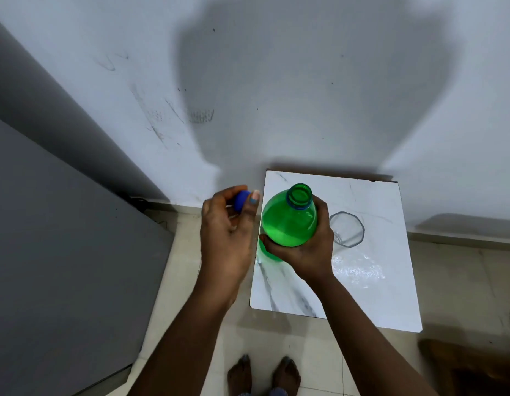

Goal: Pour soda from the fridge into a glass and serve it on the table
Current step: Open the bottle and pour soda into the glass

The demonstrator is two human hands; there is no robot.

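Your right hand (pixel 302 250) wraps the green soda bottle (pixel 288 221) around its shoulder, fingers closed firmly on it, and the mouth stands open and roughly upright over the left part of the marble-patterned counter (pixel 371 295). Your left hand (pixel 225 238) is off to the side, beyond the counter's left edge, fingers pinched on the blue cap (pixel 242 200) — keep it there or set it down somewhere clean, since you will likely want it again. The clear glass (pixel 346 228) stands empty on the counter just to the right of the bottle, partly hidden behind your right hand. The step in hand looks like the pour, so bring the mouth over the glass rim before tipping, not after. Tilt slowly and let the soda run down the inner wall — that should keep the foam down. The bottle looks fairly full, so a sudden tip could gush. A wet-looking sheen lies on the counter near the glass; steadying the glass with your left hand may help if it slides.
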